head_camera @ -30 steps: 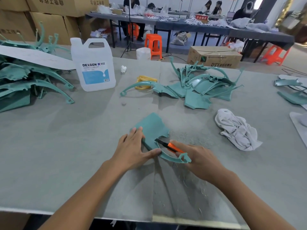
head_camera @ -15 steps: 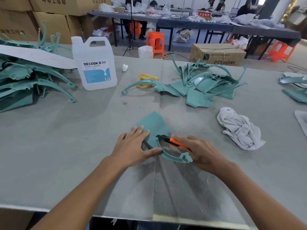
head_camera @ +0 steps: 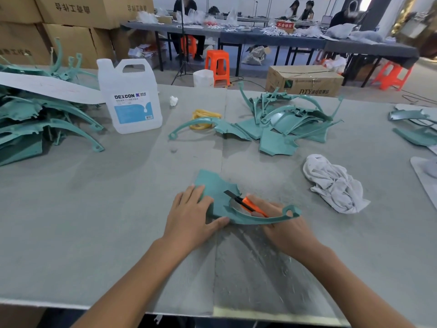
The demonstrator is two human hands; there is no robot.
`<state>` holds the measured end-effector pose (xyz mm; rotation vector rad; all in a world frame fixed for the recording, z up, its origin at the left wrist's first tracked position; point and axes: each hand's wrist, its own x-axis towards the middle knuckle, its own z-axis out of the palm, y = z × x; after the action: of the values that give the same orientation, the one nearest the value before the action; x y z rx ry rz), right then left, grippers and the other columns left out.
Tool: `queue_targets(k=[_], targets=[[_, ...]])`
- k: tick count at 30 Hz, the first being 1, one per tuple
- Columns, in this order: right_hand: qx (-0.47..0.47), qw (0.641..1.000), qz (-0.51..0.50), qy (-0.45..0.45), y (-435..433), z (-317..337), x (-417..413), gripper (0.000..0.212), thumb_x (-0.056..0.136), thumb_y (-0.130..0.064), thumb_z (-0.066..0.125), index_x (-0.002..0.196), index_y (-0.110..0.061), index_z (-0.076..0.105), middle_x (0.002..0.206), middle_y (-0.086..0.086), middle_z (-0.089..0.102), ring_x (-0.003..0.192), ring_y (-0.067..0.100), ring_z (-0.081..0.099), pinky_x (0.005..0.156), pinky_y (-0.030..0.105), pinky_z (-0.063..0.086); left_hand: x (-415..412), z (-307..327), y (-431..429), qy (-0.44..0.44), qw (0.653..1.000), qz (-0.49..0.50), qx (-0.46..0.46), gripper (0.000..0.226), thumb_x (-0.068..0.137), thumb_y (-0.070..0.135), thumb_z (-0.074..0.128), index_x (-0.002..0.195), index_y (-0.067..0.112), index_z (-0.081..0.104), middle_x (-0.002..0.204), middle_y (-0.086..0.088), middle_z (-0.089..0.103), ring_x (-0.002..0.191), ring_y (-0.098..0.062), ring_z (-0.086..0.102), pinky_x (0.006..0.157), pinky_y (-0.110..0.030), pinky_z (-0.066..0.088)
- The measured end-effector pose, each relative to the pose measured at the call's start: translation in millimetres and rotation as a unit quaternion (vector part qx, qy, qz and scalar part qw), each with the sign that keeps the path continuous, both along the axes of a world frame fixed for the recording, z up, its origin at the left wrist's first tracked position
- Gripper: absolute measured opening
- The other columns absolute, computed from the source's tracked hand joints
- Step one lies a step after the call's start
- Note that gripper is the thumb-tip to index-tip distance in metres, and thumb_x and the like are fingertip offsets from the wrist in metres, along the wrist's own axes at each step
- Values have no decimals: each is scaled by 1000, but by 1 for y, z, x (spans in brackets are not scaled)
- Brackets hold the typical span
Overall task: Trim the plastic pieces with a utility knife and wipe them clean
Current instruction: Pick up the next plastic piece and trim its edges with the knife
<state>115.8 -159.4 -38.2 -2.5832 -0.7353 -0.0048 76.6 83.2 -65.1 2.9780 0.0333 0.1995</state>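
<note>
- Your left hand, fingers straight, pins the plastic piece.
- At 3 o'clock your right hand grips the utility knife.
- One knife, one rag.

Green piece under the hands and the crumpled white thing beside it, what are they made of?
The green piece looks like matte moulded plastic: thin, stiff, ragged-edged. The white rag looks like soft cloth, maybe cotton, judging by its crumpled folds.

Stacked cartons, dark tables (orange stools)
</note>
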Motion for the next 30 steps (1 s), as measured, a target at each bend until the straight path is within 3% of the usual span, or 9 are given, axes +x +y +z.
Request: queue_targets(k=[2,4,10,15,21,28,30], targets=[[-8,1000,8,10,1,1,1,39,106,-34,46,143,-47,48,116,-5,68,94,20,65,83,40,54,1,-2,1,32,997,-3,-73,67,84,83,38,124,31,50,164,1,22,153,-19,9,119,-37,19],[-18,1000,13,14,0,1,2,40,107,-33,45,144,-47,46,115,-6,67,94,19,64,83,40,54,0,-3,1,46,993,3,-109,68,83,83,41,126,32,48,167,2,17,154,-17,4,119,-37,21],[-43,999,-19,7,-1,-2,3,39,107,-38,42,144,-49,40,108,-7,63,92,20,64,81,38,55,-1,5,-1,66,990,17,-127,67,82,82,45,127,33,47,167,6,14,154,-14,2,116,-38,26],[-80,995,-60,25,-5,-1,10,43,109,-40,37,152,-45,36,130,-3,62,108,22,63,92,41,54,-1,7,-1,72,990,17,-119,70,81,84,42,129,33,46,168,5,13,154,-14,3,115,-39,28],[-8,999,-5,54,2,1,5,32,108,-37,43,136,-49,50,104,-17,65,91,9,62,84,38,54,-2,6,-2,71,989,14,-126,64,82,82,42,123,33,47,167,4,13,154,-15,4,114,-40,29],[-51,996,-44,51,1,2,13,34,109,-41,37,143,-44,44,112,-9,67,97,18,66,87,41,55,-2,5,-1,68,990,13,-122,68,81,84,40,126,34,47,167,5,14,154,-15,2,116,-40,28],[-35,997,-29,55,2,4,10,30,109,-41,38,137,-44,47,105,-12,66,92,15,65,85,41,55,-2,5,-1,70,990,13,-122,69,81,84,40,127,34,47,167,4,14,155,-15,2,117,-40,27]])
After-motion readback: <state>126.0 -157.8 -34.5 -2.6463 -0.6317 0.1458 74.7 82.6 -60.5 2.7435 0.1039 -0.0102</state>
